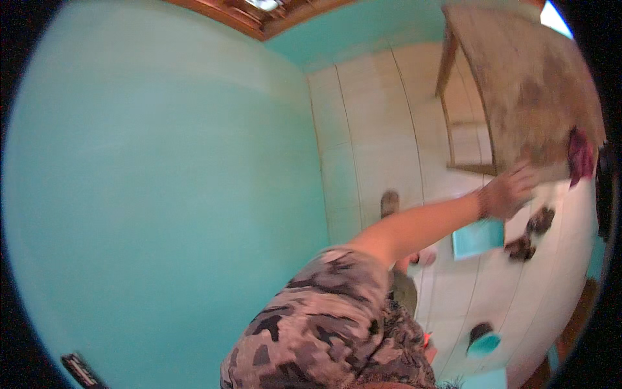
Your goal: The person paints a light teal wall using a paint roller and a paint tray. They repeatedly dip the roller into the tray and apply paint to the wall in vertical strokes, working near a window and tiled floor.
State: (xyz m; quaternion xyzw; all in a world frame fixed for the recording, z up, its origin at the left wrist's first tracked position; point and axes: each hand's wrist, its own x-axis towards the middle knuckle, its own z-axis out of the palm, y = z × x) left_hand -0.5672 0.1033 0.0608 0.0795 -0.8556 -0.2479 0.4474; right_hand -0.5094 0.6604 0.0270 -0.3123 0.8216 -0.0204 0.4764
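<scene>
My left hand (515, 192) reaches out at the right, at the end of a bare arm with a camouflage sleeve. A dark band circles its wrist. The fingers look extended and apart, with nothing seen in them, though they are blurred. They lie close to or over the near edge of a worn wooden table (529, 92); contact cannot be told. Beneath the hand, a pale blue-green flat object (478, 239) lies on the floor. A patch of skin beside a small red-orange item (427, 339) shows past my torso, perhaps my right hand; its grip is hidden.
A dark red cloth (579, 155) hangs at the table's edge. Dark footwear-like objects (521, 249) and a blue-green container (484, 344) are on the tiled floor (374, 131). A brown oblong object (389, 203) lies near the turquoise wall (165, 194). A wooden frame (262, 29) is above.
</scene>
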